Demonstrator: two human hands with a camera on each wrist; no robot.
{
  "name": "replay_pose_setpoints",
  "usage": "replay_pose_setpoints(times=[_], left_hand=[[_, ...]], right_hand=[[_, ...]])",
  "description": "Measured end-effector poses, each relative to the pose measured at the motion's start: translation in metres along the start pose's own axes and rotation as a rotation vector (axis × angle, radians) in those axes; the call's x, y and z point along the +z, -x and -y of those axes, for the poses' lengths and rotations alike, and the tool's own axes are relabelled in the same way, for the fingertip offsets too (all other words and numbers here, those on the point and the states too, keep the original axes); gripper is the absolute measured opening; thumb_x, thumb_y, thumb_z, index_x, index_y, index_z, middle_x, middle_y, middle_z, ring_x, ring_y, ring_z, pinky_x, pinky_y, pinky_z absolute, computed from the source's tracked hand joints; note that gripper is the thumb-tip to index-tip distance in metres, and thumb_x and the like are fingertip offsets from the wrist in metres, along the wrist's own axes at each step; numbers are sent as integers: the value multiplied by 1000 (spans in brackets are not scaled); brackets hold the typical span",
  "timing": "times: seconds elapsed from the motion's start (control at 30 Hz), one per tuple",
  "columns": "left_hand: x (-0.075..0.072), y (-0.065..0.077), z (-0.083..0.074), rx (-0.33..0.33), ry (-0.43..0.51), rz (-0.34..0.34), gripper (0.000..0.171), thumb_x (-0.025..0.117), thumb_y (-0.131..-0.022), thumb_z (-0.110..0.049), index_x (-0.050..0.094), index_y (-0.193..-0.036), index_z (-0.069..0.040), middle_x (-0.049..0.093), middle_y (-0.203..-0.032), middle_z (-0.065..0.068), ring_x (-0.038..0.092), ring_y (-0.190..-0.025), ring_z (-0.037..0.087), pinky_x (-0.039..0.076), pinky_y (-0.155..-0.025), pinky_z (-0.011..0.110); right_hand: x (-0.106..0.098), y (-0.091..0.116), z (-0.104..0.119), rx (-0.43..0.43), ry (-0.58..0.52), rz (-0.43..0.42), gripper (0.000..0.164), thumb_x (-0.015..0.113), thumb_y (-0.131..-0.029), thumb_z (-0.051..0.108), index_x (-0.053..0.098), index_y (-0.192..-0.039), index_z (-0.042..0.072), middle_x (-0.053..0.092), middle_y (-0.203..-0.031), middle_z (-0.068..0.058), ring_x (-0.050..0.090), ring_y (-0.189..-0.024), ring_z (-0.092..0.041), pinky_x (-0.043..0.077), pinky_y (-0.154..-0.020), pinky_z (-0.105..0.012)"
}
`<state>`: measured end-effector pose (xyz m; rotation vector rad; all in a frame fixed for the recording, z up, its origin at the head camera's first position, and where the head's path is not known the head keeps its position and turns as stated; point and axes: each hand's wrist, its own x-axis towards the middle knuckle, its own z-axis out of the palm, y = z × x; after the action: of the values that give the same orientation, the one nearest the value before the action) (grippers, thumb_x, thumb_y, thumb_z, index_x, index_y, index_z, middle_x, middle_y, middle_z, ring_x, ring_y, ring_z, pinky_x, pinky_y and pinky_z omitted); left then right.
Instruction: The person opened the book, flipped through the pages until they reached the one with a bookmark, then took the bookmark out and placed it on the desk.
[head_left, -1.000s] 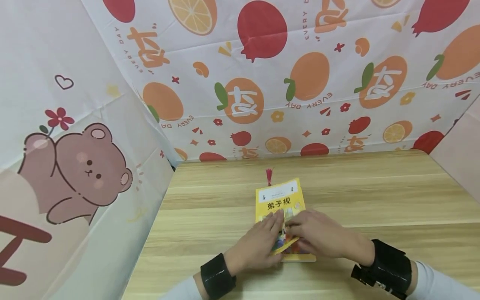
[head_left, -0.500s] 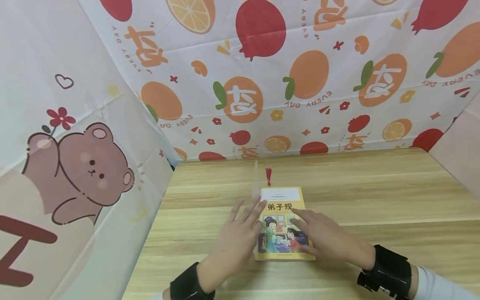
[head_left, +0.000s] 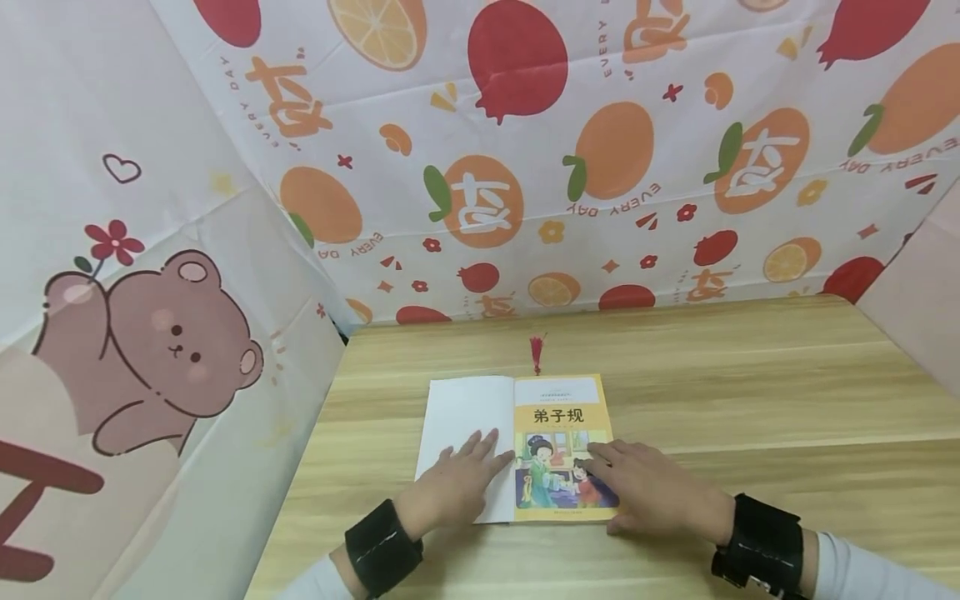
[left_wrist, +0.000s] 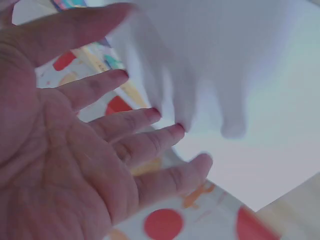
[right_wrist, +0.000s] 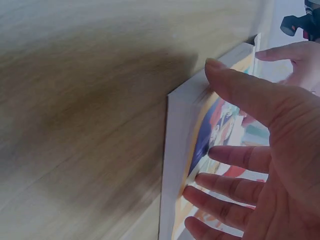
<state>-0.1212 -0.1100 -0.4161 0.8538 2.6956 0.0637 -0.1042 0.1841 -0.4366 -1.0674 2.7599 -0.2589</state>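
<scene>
Open bk (head_left: 558,417) — L hand (head_left: 459,485), R hand (head_left: 654,490) over it.

The front cover (head_left: 465,408), bent up and partly folded one second ago and stood on edge beside the left fingers (head_left: 486,443) half a second ago, has been laid open with its white inner face up beneath them. The left fingers have been shifted leftward, the printed page (head_left: 558,454) has been bared between them and the right fingers (head_left: 600,468), and the latter have been drawn back toward that page's right edge.
</scene>
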Motion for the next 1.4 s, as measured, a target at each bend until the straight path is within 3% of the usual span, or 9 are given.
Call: replay_pose_setpoints(times=[0.13,0.37,0.47,0.63,0.73,0.97,1.23,1.4], left_hand=[[2,-8,4,13,58,4,61,73,-90,-25,52,-145,-10,42,-154,22,44,-139,44,44,-106,57],[0,-21,-4,-51,-11,-19,67,82,-82,-32,58,-140,-8,51,-149,19,53,-132,39,48,-103,53],[1,-25,-1,-31,16,-17,68,84,-81,-29,58,-139,-5,45,-154,17,46,-139,38,44,-108,50],[3,-28,7,29,199,53,76,82,-82,-16,47,-147,0,30,-164,12,22,-152,35,32,-118,47],[6,-29,10,36,243,93,80,80,-85,-19,40,-152,-1,24,-166,10,16,-154,34,28,-120,47],[10,-27,11,74,180,88,94,78,-83,-48,36,-153,1,20,-166,15,15,-152,40,29,-119,50],[14,-26,5,83,118,52,102,78,-80,-56,35,-153,1,20,-165,20,17,-150,46,35,-112,59],[17,-27,2,71,123,47,105,78,-78,-59,34,-155,-2,19,-165,20,16,-151,46,35,-112,61]], right_hand=[[2,-1,-2,7,-6,-32,81,83,-77,46,55,-140,3,51,-146,-21,51,-131,-40,45,-103,-59],[-1,-5,-4,-23,1,-67,80,84,-75,48,59,-135,3,56,-140,-20,56,-124,-39,48,-97,-58],[-2,-7,-5,-35,8,-78,78,85,-73,49,61,-132,3,59,-136,-19,58,-121,-36,50,-95,-56],[-2,-10,-6,-43,18,-81,77,86,-70,51,65,-128,5,62,-132,-17,61,-117,-35,52,-93,-54],[-1,-10,-6,-44,17,-76,79,87,-68,51,65,-128,5,62,-133,-18,61,-117,-35,52,-93,-54],[-1,-10,-7,-38,34,-74,78,87,-67,50,66,-127,5,62,-132,-17,62,-116,-34,53,-92,-53],[-5,-11,-7,-44,34,-58,73,87,-68,48,68,-125,7,63,-131,-16,63,-114,-34,53,-91,-53],[-7,-11,-6,-74,47,-39,68,86,-73,44,67,-127,7,63,-133,-20,63,-115,-36,53,-92,-53]])
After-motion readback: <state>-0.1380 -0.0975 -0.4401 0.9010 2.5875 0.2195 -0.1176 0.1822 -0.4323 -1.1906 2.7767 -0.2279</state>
